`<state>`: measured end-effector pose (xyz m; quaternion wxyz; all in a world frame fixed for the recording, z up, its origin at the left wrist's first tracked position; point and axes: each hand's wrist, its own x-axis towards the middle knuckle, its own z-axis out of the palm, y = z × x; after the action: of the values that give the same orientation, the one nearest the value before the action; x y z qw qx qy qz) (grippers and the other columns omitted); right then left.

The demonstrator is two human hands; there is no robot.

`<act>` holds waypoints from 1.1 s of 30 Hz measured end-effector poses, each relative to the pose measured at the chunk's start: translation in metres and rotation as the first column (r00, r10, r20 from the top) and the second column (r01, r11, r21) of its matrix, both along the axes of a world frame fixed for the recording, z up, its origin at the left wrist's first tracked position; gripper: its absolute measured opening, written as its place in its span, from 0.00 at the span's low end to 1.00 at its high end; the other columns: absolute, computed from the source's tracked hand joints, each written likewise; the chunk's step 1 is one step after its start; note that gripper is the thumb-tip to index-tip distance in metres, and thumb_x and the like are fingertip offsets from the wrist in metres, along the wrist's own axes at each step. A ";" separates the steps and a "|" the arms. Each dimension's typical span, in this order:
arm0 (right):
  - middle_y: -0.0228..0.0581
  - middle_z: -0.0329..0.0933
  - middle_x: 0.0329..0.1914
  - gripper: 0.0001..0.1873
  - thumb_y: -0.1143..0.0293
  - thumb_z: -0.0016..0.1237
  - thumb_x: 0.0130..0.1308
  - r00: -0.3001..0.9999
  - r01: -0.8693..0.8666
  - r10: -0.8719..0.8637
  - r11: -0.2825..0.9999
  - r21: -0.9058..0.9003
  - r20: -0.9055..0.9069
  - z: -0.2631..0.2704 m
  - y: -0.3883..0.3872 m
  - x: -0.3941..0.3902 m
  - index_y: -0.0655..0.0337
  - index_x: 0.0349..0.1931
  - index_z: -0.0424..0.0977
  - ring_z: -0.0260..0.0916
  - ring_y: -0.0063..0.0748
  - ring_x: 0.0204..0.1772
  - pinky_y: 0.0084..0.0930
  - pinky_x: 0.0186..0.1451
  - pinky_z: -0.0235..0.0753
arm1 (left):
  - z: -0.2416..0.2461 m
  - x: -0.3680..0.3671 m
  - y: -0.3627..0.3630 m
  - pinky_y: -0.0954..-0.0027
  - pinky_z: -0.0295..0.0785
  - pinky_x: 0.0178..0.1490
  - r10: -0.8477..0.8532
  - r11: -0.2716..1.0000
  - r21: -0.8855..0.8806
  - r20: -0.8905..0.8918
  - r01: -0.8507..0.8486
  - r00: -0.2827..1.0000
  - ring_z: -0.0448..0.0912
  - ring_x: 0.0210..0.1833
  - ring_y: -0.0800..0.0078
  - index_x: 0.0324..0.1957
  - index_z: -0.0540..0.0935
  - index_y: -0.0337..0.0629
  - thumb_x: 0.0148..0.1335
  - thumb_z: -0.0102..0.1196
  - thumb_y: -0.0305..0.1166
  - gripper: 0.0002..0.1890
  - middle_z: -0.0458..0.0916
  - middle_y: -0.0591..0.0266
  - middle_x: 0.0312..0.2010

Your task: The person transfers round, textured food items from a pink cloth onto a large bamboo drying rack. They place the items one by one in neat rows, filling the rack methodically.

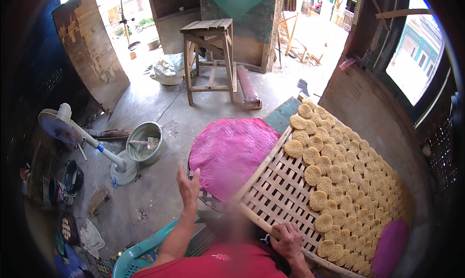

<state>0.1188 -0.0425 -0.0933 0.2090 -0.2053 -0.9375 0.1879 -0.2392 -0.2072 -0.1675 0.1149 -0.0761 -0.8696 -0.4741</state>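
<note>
A woven bamboo tray with a wooden frame lies tilted on my right, largely covered in overlapping rows of round tan cakes or crackers. My right hand grips the frame's near edge. Straight in front of me a pink-purple sheet covers a round woven base whose rim shows at the lower left. My left hand is raised beside that base's left edge, fingers apart, with nothing in it. Another purple piece shows at the lower right by the tray. A blurred smear hides part of the lower middle.
A metal pot with a scoop and a standing fan are on the left floor. A wooden stool stands ahead near doorways. A turquoise plastic chair is at my lower left. Pans, a brick and a cloth lie further left.
</note>
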 end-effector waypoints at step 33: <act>0.35 0.78 0.34 0.09 0.71 0.64 0.55 0.993 0.095 -0.094 0.995 0.006 -0.076 0.009 -0.009 -0.002 0.54 0.36 0.81 0.77 0.42 0.40 0.38 0.44 0.77 | 0.256 -0.012 0.166 0.73 0.75 0.40 -0.341 0.750 0.257 -0.640 0.610 0.689 0.80 0.35 0.79 0.44 0.85 0.37 0.72 0.59 0.23 0.03 0.87 0.61 0.33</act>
<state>0.1169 -0.0512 -0.0839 0.2538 -0.2412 -0.9191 0.1810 -0.2517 -0.0407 0.0881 0.2454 -0.4110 -0.6100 -0.6315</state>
